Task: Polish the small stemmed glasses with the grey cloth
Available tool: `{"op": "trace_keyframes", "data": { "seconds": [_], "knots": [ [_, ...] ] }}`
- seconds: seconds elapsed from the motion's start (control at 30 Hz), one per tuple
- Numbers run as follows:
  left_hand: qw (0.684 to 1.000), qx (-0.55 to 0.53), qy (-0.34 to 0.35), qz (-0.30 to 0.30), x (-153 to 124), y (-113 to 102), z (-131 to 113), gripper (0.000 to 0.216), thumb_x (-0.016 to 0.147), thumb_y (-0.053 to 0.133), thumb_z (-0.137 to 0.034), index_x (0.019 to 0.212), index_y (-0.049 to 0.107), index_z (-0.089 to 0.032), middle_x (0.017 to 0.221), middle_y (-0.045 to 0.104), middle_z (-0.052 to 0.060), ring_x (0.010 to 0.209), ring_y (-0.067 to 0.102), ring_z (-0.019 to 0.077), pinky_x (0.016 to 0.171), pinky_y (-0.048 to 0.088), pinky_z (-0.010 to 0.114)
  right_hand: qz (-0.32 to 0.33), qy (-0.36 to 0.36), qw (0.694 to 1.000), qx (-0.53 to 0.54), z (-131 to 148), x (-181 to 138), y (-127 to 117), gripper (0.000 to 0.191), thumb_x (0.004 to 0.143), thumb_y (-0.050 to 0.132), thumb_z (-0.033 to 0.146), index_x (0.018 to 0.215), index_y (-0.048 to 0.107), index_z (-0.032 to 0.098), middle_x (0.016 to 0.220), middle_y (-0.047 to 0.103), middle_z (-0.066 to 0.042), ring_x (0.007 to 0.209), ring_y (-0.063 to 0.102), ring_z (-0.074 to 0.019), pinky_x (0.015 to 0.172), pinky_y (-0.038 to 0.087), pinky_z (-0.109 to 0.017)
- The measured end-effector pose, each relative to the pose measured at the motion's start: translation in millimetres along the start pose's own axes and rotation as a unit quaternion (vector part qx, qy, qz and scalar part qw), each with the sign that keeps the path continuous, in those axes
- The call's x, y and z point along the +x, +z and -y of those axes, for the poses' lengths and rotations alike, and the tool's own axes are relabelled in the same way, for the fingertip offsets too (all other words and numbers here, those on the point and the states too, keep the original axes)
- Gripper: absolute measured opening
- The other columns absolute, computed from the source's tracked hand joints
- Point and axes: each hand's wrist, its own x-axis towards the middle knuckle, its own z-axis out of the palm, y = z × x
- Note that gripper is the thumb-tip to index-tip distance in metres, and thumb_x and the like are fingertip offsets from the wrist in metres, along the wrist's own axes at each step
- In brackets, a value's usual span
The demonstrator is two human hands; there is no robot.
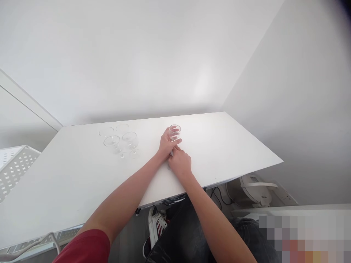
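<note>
Near the middle of the white table [216, 146], my left hand [165, 142] is closed around the bowl of a clear stemmed glass [174, 130]. The glass stands about upright, its round rim facing up. Just below, my right hand [181, 160] wraps its fingers round the lower part, at the stem. Most of the stem and the foot are hidden by my fingers. To the left of my hands, several similar clear glasses [129, 136] stand close together, faint against the white surface.
A white wall [142, 58] rises behind the table, with another wall [307, 109] at the right. White perforated racks [19, 168] stand at the left. Beneath the right side are a white round appliance [257, 190] and black cables [219, 193]. A pixelated patch covers the lower right corner.
</note>
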Motion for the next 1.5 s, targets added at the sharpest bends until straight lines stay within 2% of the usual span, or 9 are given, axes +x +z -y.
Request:
{"op": "trace_keyframes", "data": {
  "seconds": [0.2, 0.3, 0.43, 0.5, 0.6, 0.77, 0.93, 1.33, 1.5],
  "knots": [
    [0.996, -0.029, 0.023, -0.078, -1.5, 2.6, 2.7, 0.083, 0.062, 0.094, -0.016, 0.134, 0.059, -0.034, 0.147, 0.054, 0.008, 0.127, 0.055, 0.0256, 0.101, 0.043, 0.036, -0.012, -0.031, 0.999, -0.019, -28.1, 17.2, -2.3, 0.053, 0.094, 0.046, 0.023, 0.145, 0.058, 0.029, 0.153, 0.059, -0.010, 0.094, 0.074, -0.0264, 0.078, 0.055, -0.039],
    [0.987, -0.010, 0.029, -0.157, 0.3, 0.6, 6.9, 0.066, 0.063, 0.096, -0.024, 0.119, 0.062, -0.030, 0.133, 0.057, 0.007, 0.110, 0.058, 0.0206, 0.090, 0.043, 0.032, -0.006, 0.006, 0.999, -0.042, -59.2, 41.2, -12.5, 0.057, 0.094, 0.047, 0.023, 0.150, 0.054, 0.030, 0.163, 0.048, -0.009, 0.112, 0.071, -0.0283, 0.091, 0.056, -0.043],
    [0.979, -0.018, -0.011, -0.203, 4.2, -3.3, 13.3, 0.038, 0.076, 0.089, -0.039, 0.099, 0.063, -0.025, 0.107, 0.056, 0.003, 0.088, 0.052, 0.0145, 0.078, 0.041, 0.028, -0.005, 0.073, 0.995, -0.072, -103.3, 73.1, -32.0, 0.057, 0.095, 0.046, 0.022, 0.151, 0.055, 0.028, 0.162, 0.049, -0.010, 0.125, 0.065, -0.0300, 0.101, 0.051, -0.044],
    [0.982, -0.039, -0.017, -0.185, 5.2, -4.0, 14.1, 0.029, 0.084, 0.082, -0.044, 0.087, 0.062, -0.023, 0.090, 0.053, 0.001, 0.080, 0.048, 0.0136, 0.074, 0.040, 0.027, -0.008, 0.099, 0.992, -0.078, -119.6, 81.2, -38.8, 0.055, 0.096, 0.045, 0.022, 0.149, 0.056, 0.028, 0.151, 0.060, -0.012, 0.121, 0.066, -0.0301, 0.098, 0.051, -0.043],
    [0.989, -0.075, -0.038, -0.125, 5.1, -2.9, 11.8, 0.045, 0.094, 0.069, -0.049, 0.066, 0.051, -0.019, 0.069, 0.042, -0.001, 0.063, 0.038, 0.0116, 0.062, 0.035, 0.027, -0.032, 0.125, 0.989, -0.072, -132.5, 82.5, -41.1, 0.048, 0.097, 0.043, 0.022, 0.141, 0.062, 0.029, 0.119, 0.074, -0.010, 0.103, 0.069, -0.0276, 0.086, 0.049, -0.037],
    [0.990, -0.090, -0.108, -0.015, 2.9, -0.4, 5.0, 0.060, 0.090, 0.073, -0.043, 0.058, 0.029, -0.020, 0.060, 0.022, -0.004, 0.050, 0.018, 0.0069, 0.048, 0.018, 0.028, -0.058, 0.152, 0.985, -0.058, -133.2, 76.6, -35.0, 0.035, 0.097, 0.043, 0.023, 0.124, 0.065, 0.023, 0.098, 0.072, -0.010, 0.088, 0.067, -0.0249, 0.075, 0.044, -0.033],
    [0.972, -0.161, -0.158, 0.063, 2.1, -1.7, 1.1, 0.061, 0.091, 0.072, -0.039, 0.061, 0.022, -0.021, 0.061, 0.015, -0.005, 0.049, 0.019, 0.0064, 0.044, 0.020, 0.025, -0.059, 0.166, 0.982, -0.063, -134.3, 67.1, -33.5, 0.028, 0.093, 0.044, 0.019, 0.113, 0.064, 0.022, 0.089, 0.068, -0.009, 0.081, 0.065, -0.0247, 0.071, 0.042, -0.033],
    [0.951, -0.193, -0.214, 0.112, 2.1, 0.2, 1.0, 0.059, 0.091, 0.072, -0.035, 0.060, 0.023, -0.021, 0.060, 0.014, -0.006, 0.047, 0.020, 0.0058, 0.041, 0.023, 0.023, -0.075, 0.207, 0.974, -0.048, -134.7, 37.2, -37.5, 0.038, 0.098, 0.041, 0.025, 0.127, 0.065, 0.024, 0.103, 0.071, -0.012, 0.096, 0.069, -0.0280, 0.080, 0.048, -0.038],
    [0.950, -0.198, -0.224, 0.093, 3.3, 0.9, 1.4, 0.059, 0.090, 0.073, -0.036, 0.060, 0.023, -0.021, 0.059, 0.015, -0.006, 0.046, 0.020, 0.0054, 0.041, 0.022, 0.023, -0.083, 0.191, 0.978, -0.033, -138.9, 39.2, -37.3, 0.050, 0.095, 0.043, 0.019, 0.141, 0.061, 0.026, 0.142, 0.061, -0.015, 0.112, 0.066, -0.0296, 0.089, 0.049, -0.041]
  ]
}}
